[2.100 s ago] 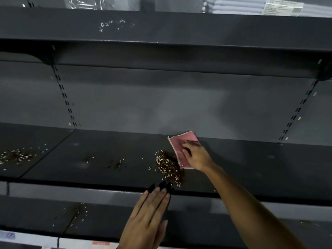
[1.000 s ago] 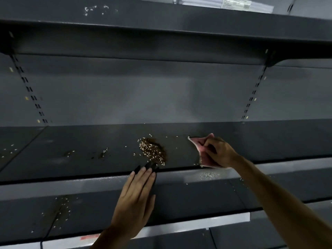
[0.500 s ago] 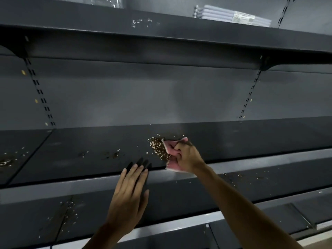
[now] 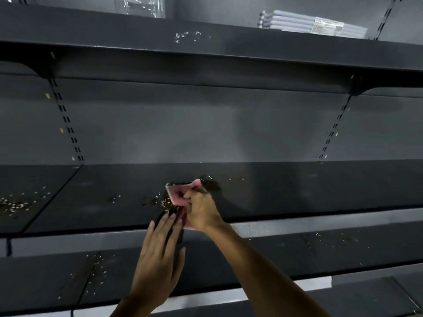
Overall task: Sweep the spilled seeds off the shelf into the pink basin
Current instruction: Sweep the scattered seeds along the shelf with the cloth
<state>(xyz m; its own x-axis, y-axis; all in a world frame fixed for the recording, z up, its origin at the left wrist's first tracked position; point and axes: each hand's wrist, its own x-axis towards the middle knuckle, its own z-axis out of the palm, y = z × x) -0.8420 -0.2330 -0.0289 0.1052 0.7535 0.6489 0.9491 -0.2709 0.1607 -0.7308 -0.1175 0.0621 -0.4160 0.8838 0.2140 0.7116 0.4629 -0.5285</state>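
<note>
Seeds [image 4: 168,204] swept forward, just beyond left hand [image 4: 160,259].

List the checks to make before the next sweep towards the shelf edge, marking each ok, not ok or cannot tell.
1. Right hand grips the cloth: ok.
2. Left hand open at the shelf edge, by the seed pile: ok.
3. Basin ready below: cannot tell, out of view.
4. All seeds ahead of the cloth: not ok, stray seeds lie right of it.
5. Lower shelf free of seeds: not ok.
</note>
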